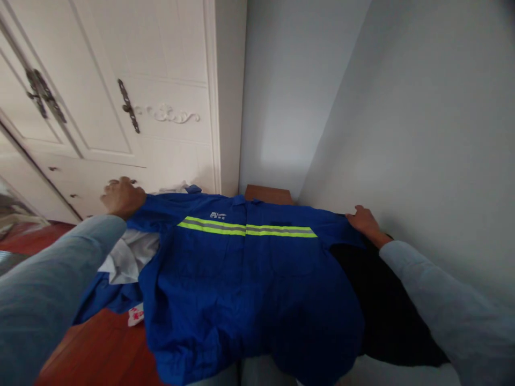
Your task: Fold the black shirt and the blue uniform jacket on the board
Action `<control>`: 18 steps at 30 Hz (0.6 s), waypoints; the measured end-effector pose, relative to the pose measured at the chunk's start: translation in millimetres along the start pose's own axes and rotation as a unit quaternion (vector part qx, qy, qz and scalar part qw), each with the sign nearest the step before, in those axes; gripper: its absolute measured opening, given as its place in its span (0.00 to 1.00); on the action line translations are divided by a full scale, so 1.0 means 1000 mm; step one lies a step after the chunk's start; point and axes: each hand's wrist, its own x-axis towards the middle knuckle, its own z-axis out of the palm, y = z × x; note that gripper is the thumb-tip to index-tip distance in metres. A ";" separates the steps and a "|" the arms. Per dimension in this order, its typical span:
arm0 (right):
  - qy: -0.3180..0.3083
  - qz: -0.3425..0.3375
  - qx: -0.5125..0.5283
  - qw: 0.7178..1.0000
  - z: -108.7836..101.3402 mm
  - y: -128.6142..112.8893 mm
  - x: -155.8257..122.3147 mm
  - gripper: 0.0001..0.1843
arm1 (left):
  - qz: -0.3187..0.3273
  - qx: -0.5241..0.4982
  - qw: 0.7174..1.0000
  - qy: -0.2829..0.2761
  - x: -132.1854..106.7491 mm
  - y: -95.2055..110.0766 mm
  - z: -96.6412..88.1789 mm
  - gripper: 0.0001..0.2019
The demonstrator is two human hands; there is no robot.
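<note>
Blue jacket drawn wide between two hands

White wardrobe (pixel 169 64) doors fill the far left, and a pale grey wall (pixel 434 118) takes up the right. Near the middle lies the blue jacket (pixel 209 273), front up, its shoulders along the far edge and its hem close to the wearer's body. The step in hand looks like spreading and straightening it. Black cloth (pixel 386 305) shows beside and below its right side; crumpled white cloth (pixel 137 257) pokes out on the left.

At the jacket's far left end, the left hand (pixel 123 198) has its fingers curled in, seemingly closed on the fabric. At the far right end, the right hand (pixel 364 222) appears to pinch the edge between thumb and fingers.

Across the chest runs a yellow-green band (pixel 213 227), nearly level; small white lettering (pixel 218 215) sits above its left half. As I judge it, the next move calls for even tension from both hands, since such limp fabric would sag or crease if either slackened.
</note>
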 end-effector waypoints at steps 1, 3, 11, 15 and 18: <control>-0.006 -0.019 -0.001 1.000 0.002 -0.014 -0.011 0.27 | 0.042 -0.007 0.999 0.007 -0.010 0.005 0.003 0.27; -0.009 -0.092 -0.008 0.996 0.005 -0.048 -0.038 0.25 | 0.156 -0.014 0.987 0.024 -0.035 0.018 0.012 0.27; -0.164 -0.479 0.058 0.860 0.012 -0.198 -0.177 0.30 | 0.521 -0.049 0.812 -0.260 -0.180 0.068 0.080 0.35; -0.229 -0.509 0.077 0.826 0.022 -0.193 -0.201 0.33 | 0.495 -0.040 0.827 -0.264 -0.180 0.038 0.086 0.37; -0.226 -0.472 0.079 0.848 0.025 -0.164 -0.197 0.35 | 0.429 0.007 0.872 -0.234 -0.162 -0.002 0.077 0.37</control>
